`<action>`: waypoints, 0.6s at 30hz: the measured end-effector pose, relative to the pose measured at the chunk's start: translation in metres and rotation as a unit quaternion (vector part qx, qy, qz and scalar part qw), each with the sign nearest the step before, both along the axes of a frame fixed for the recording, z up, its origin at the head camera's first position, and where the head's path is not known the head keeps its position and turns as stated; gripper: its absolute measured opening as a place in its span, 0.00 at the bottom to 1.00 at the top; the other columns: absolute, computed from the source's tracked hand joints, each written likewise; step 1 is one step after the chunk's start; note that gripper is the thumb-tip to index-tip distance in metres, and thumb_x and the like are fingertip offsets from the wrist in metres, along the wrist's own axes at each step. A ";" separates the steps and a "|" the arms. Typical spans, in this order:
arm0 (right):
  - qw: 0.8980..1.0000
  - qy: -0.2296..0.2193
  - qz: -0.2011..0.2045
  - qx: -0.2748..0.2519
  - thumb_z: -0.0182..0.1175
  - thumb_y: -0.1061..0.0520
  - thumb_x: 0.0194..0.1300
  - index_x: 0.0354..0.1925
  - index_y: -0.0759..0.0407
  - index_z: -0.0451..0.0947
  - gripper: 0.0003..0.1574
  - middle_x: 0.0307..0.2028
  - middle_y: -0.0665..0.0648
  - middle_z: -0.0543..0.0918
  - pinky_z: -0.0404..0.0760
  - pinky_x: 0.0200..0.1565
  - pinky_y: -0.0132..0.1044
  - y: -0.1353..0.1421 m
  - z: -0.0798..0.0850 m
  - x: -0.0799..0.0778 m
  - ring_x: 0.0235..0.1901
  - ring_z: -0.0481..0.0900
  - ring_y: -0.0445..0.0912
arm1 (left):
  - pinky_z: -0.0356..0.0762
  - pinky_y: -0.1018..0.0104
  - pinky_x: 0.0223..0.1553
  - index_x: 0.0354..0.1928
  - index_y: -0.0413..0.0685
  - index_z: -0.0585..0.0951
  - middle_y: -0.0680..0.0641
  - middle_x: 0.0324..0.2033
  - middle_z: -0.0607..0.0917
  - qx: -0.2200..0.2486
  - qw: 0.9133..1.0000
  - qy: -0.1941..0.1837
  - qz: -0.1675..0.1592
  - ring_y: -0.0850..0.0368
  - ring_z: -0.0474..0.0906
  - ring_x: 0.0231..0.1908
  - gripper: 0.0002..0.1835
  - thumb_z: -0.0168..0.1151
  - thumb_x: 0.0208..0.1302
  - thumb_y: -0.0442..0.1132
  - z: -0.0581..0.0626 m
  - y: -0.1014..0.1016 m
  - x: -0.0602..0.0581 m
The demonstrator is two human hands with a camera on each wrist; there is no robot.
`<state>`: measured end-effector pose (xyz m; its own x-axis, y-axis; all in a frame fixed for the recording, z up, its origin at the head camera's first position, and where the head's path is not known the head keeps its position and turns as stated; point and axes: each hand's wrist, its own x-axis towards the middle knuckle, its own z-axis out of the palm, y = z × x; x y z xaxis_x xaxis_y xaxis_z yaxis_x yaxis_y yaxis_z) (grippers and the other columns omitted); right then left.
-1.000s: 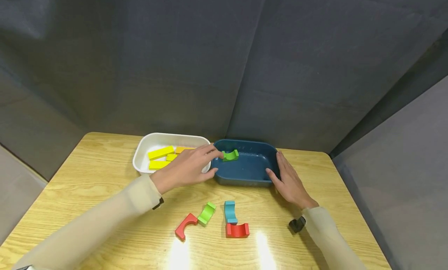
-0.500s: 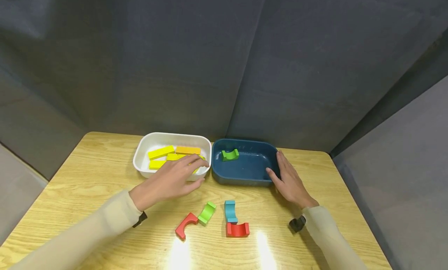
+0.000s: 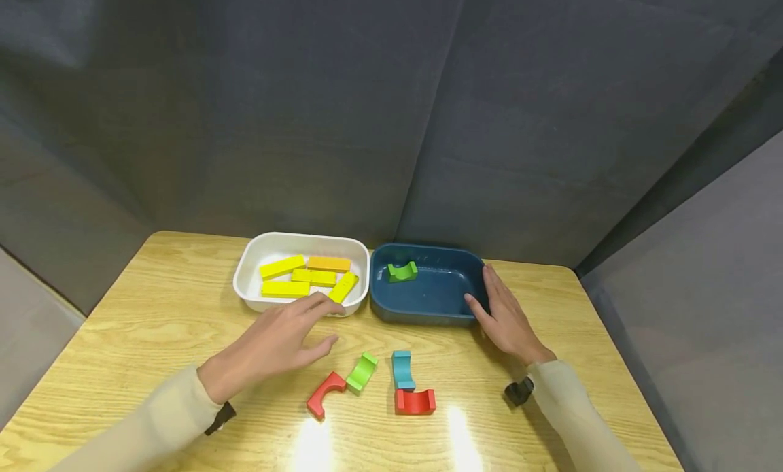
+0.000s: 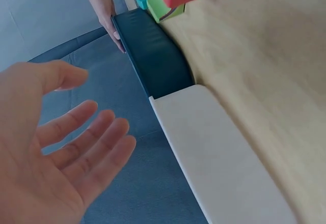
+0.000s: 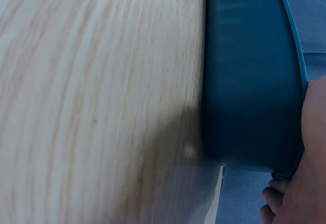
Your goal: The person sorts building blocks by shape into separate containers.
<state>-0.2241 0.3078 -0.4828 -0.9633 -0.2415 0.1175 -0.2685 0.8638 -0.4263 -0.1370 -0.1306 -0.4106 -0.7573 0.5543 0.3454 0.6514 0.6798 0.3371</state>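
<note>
My left hand (image 3: 275,343) hovers over the table in front of the white bin (image 3: 245,296), thumb and fingers apart and holding nothing. In the left wrist view, the left hand (image 4: 71,142) has its fingers spread and relaxed. At the right end of the dark blue bin (image 3: 431,315), my right hand (image 3: 510,322) holds the wall, thumb over the rim and fingers along the outside. A green arch block (image 3: 402,273) lies inside that bin. Nearest the left hand on the table are a light green arch block (image 3: 362,373) and a red arch block (image 3: 324,394).
A blue arch block (image 3: 402,370) touches another red arch block (image 3: 416,402) in front of the blue bin. Several yellow bars (image 3: 285,290) and an orange bar (image 3: 329,264) lie in the white bin. A dark cloth wall (image 3: 306,118) stands behind the table.
My left hand has drawn back from the blue bin's left end, past the white bin, toward the near left. My right hand stays in place and the blocks look unmoved.
</note>
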 end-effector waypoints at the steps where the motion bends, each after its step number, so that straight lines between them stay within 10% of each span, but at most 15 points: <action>1: 1.000 0.000 -0.001 0.001 0.45 0.33 0.85 0.87 0.63 0.37 0.54 0.87 0.62 0.39 0.48 0.80 0.68 0.000 0.000 0.000 0.85 0.43 0.64 | 0.75 0.75 0.25 0.61 0.50 0.85 0.51 0.53 0.87 0.001 1.000 -0.005 -0.001 0.59 0.79 0.34 0.23 0.76 0.66 0.45 -0.001 -0.001 0.002; 18: 1.000 -0.002 -0.001 -0.002 0.45 0.33 0.85 0.87 0.62 0.37 0.54 0.87 0.61 0.39 0.47 0.80 0.68 0.001 -0.002 -0.001 0.85 0.43 0.64 | 0.84 0.67 0.36 0.60 0.50 0.84 0.52 0.52 0.86 -0.008 0.998 -0.065 -0.014 0.61 0.82 0.37 0.20 0.72 0.68 0.44 -0.027 -0.004 0.033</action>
